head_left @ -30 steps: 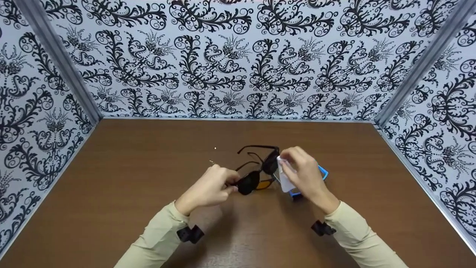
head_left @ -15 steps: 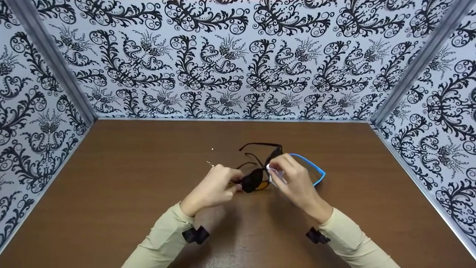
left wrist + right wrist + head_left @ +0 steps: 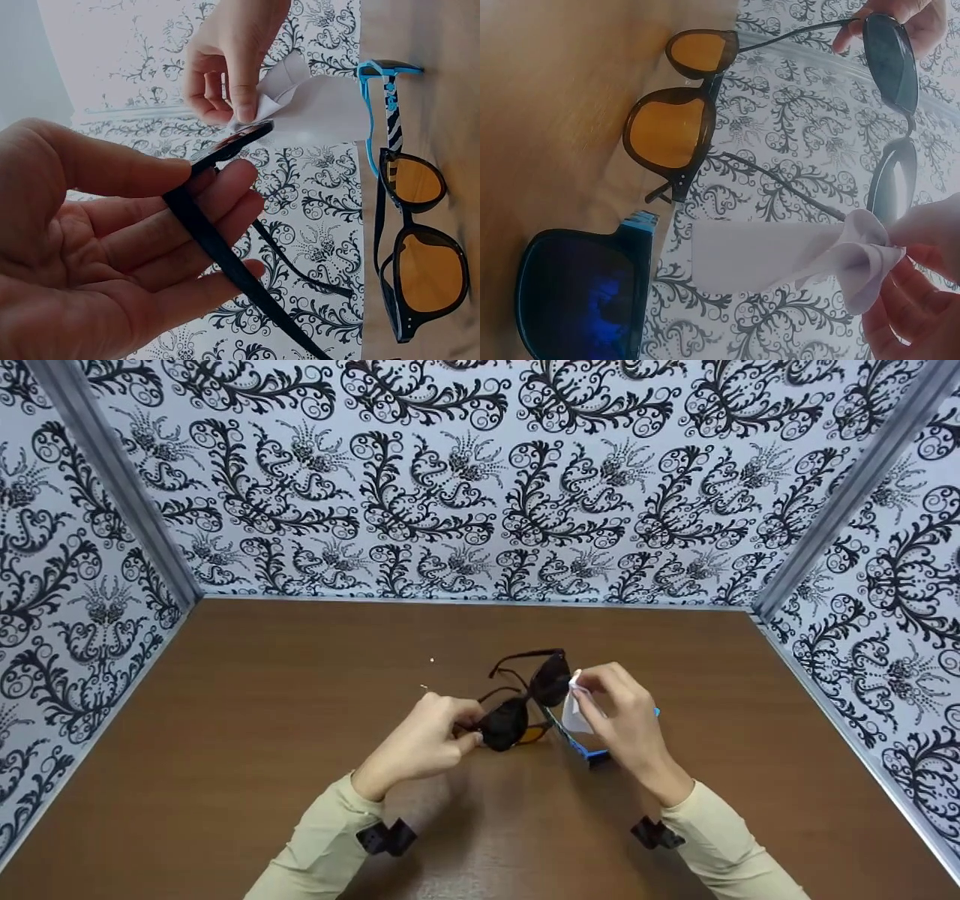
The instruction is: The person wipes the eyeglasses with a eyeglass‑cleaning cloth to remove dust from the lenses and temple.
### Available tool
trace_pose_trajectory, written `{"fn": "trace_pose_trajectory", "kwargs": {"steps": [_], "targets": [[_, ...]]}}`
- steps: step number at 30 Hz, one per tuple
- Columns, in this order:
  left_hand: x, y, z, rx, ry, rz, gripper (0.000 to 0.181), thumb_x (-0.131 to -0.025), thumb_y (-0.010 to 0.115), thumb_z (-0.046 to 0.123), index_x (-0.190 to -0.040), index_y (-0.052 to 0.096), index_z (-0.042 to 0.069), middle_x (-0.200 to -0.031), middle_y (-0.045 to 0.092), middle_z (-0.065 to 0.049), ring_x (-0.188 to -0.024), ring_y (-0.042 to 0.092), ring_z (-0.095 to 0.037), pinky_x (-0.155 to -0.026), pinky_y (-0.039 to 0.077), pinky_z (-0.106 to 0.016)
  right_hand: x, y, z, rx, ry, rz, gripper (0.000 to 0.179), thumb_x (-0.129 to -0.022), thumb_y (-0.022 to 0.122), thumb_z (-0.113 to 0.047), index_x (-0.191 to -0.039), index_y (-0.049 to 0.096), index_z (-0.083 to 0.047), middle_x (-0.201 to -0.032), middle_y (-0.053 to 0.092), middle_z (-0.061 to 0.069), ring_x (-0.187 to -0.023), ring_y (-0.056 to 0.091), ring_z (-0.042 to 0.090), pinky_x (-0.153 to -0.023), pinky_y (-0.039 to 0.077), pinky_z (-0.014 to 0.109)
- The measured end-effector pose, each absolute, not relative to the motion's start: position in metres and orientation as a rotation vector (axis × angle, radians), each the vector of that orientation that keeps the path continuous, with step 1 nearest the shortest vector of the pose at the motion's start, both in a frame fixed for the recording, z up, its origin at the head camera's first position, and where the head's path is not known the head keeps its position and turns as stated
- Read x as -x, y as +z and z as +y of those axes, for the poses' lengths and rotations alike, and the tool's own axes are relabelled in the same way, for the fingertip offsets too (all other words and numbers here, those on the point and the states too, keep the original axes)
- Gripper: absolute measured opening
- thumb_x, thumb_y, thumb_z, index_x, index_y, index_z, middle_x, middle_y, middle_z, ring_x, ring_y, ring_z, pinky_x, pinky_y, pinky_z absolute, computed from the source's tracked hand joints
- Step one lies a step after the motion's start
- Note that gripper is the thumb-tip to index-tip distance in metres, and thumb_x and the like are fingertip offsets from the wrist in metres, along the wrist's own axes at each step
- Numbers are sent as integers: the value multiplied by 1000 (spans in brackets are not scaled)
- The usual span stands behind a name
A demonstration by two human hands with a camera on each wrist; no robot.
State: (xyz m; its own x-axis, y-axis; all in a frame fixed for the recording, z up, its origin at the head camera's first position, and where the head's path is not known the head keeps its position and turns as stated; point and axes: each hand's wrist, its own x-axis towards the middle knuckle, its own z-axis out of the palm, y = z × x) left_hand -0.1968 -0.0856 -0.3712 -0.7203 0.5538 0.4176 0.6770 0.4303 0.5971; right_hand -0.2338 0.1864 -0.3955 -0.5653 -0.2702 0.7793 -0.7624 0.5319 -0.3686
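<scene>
Black sunglasses point(image 3: 504, 724) with dark lenses hang above the table, temples pointing away to the back. My left hand point(image 3: 427, 739) pinches them at the left end of the frame, between thumb and fingers, as the left wrist view point(image 3: 135, 202) shows. A white cloth point(image 3: 780, 255) dangles from my right hand point(image 3: 622, 712), bunched between thumb and fingertips. In the right wrist view the cloth's bunched top is right beside one dark lens point(image 3: 892, 180). Below, black-framed glasses with orange lenses point(image 3: 424, 270) rest on the table.
Blue-framed glasses point(image 3: 581, 748) with a zebra-striped temple point(image 3: 393, 112) lie under my right hand, next to the orange-lensed pair. A tiny white speck point(image 3: 432, 660) and a small thin item point(image 3: 424, 687) are on the brown table point(image 3: 300, 660). Patterned walls point(image 3: 465, 480) enclose it.
My right hand moved left over the sunglasses' right lens with the cloth, then drew back right, baring that lens again. My left hand keeps its pinch on the frame.
</scene>
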Motion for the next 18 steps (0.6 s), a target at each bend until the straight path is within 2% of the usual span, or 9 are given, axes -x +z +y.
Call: {"fn": "trace_pose_trajectory", "kwargs": {"steps": [3,18], "targets": [[196,-370,-86,1047,-1200,-2505,10,-79,63,-7,-84,67,1,-79,68,-4,-68,61,-8,-61,52,-29,230,-395,187,-820,981,-2094,18,-78,72,10,-90,65,-1,-89,62,5,-81,60,16,-75,50,22],[196,-360,-84,787,-1377,-2410,11,-88,58,-4,-93,62,4,-78,62,0,-68,54,-11,-61,46,-28,214,-399,169,-924,1113,-2009,20,-78,73,9,-93,66,-1,-91,63,9,-83,61,21,-78,49,20]]}}
